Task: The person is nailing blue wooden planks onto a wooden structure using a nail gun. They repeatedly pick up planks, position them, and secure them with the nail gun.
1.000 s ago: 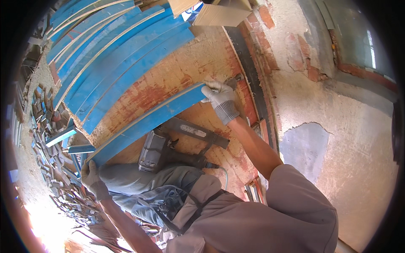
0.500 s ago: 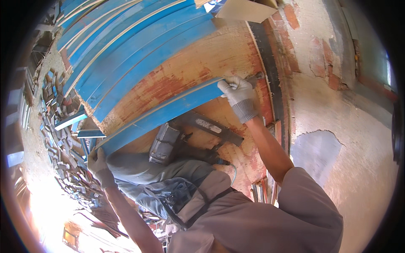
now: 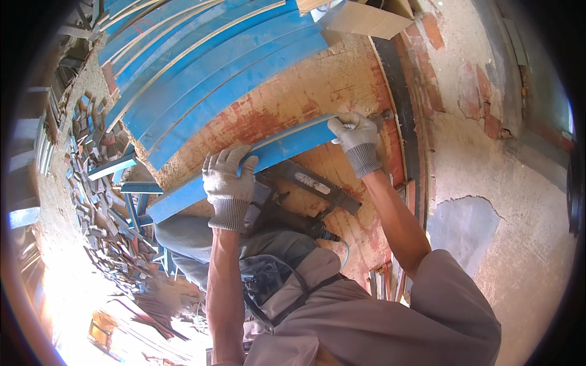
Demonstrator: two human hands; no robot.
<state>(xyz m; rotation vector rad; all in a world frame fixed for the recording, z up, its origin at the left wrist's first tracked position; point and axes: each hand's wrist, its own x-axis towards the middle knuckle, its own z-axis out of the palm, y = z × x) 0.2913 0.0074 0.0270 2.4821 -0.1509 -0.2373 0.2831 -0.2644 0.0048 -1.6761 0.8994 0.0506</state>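
Over stained wood (image 3: 317,85), left hand (image 3: 229,177) spreads across a blue strip (image 3: 293,143), right hand (image 3: 357,135) gripping its end.

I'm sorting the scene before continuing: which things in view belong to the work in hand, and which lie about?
In the work:
blue strip, left hand and right hand on it
probably the blue boards beyond
probably the dark tool, unheld

Lying about, it seems:
heap of small pieces, left
cardboard, top
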